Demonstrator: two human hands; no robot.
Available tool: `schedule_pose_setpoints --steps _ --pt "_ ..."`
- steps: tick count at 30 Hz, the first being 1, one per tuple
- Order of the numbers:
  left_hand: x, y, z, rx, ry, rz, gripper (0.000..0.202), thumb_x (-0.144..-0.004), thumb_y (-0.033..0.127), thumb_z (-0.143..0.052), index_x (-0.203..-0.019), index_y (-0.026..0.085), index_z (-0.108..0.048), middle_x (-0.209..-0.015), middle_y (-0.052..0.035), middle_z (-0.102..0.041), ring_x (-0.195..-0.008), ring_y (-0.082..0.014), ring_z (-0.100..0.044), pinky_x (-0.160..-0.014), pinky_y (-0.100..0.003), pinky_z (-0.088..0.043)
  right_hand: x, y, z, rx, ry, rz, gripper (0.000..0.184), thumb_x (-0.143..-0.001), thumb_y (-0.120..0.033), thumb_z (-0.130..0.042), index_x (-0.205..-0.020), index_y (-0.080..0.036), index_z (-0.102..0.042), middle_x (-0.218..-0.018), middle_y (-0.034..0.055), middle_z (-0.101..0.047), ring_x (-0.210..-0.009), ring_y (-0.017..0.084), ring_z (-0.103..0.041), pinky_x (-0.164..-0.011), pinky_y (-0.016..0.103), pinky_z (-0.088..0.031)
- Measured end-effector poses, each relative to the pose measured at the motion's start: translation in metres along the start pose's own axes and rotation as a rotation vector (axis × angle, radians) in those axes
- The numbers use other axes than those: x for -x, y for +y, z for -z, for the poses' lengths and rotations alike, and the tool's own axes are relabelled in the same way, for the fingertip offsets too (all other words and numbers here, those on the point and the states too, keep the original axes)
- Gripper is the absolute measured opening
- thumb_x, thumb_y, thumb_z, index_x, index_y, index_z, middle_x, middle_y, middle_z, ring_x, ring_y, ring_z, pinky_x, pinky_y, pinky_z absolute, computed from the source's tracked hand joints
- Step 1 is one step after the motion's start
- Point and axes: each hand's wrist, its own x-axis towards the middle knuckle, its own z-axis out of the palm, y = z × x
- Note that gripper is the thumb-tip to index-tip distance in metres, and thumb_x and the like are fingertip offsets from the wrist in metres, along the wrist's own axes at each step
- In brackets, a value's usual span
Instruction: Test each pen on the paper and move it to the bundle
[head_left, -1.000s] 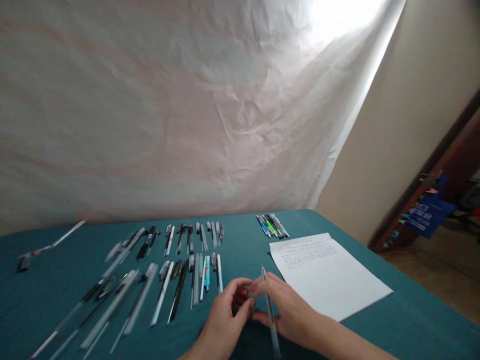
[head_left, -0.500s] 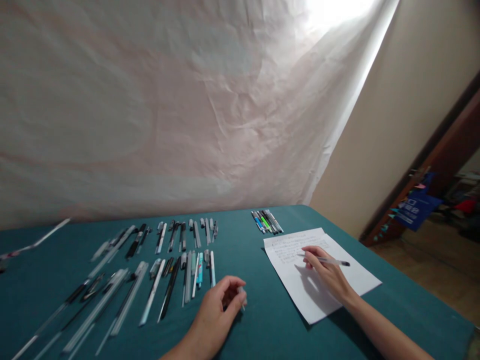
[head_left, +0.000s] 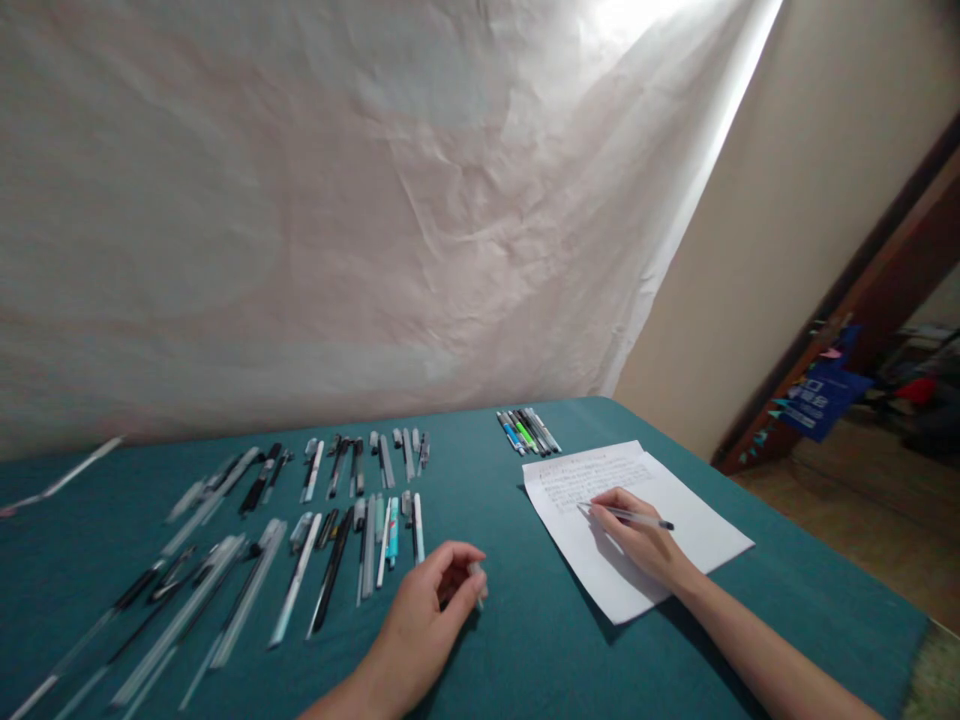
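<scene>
My right hand (head_left: 643, 545) is closed around a clear pen (head_left: 651, 520) with a black end. Its tip meets a white sheet of paper (head_left: 701, 530), just under lines of small handwriting. A second sheet seems to lie beneath this one. My left hand (head_left: 427, 618) rests on the cloth left of the paper, thumb and fingers pinching a small translucent pen cap (head_left: 477, 578). Fingers partly hide the cap. To the left of that hand lie a light blue pen (head_left: 393, 532) and a white pen (head_left: 418, 530).
Rows of disassembled pens, caps and refills, such as a black barrel (head_left: 332, 572), spread over the left side of the green tablecloth (head_left: 517, 650). A bundle of pens (head_left: 528, 432) lies behind the paper. A pale sheet (head_left: 337, 200) hangs behind the table.
My right hand and pen have shifted left on the paper, with the tip now at the left side of the writing. The left hand still pinches the cap. The view has moved slightly.
</scene>
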Motion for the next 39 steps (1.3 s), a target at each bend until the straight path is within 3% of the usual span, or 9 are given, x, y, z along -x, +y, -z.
schedule_pose_setpoints --steps 22,30,39 --pt "0.001 0.002 0.001 -0.018 -0.006 -0.014 0.024 -0.082 0.036 -0.051 -0.094 0.016 -0.056 -0.077 -0.0033 -0.059 -0.073 -0.0158 -0.056 -0.068 -0.026 -0.044 0.003 0.003 -0.002 0.042 -0.174 0.218 0.019 -0.078 -0.027 -0.051 -0.085 -0.020 -0.067 -0.076 0.0030 -0.053 -0.071 0.016 -0.051 -0.065 0.030 -0.041" --pt "0.000 0.001 0.001 -0.030 -0.008 -0.013 0.025 -0.082 0.036 -0.050 -0.095 0.016 -0.056 -0.078 -0.0039 -0.060 -0.074 -0.0163 -0.056 -0.069 -0.027 -0.044 0.001 0.012 -0.005 0.060 -0.194 0.240 0.022 -0.081 -0.028 -0.049 -0.086 -0.022 -0.069 -0.078 0.0028 -0.050 -0.071 0.016 -0.050 -0.066 0.030 -0.042" --pt "0.001 0.003 0.001 -0.032 -0.003 -0.018 0.025 -0.082 0.037 -0.050 -0.094 0.016 -0.057 -0.078 -0.0034 -0.060 -0.073 -0.0159 -0.056 -0.068 -0.026 -0.043 0.003 0.006 -0.004 0.149 -0.214 0.244 0.023 -0.084 -0.030 -0.046 -0.083 -0.023 -0.069 -0.080 0.0021 -0.048 -0.075 0.016 -0.049 -0.071 0.032 -0.042"
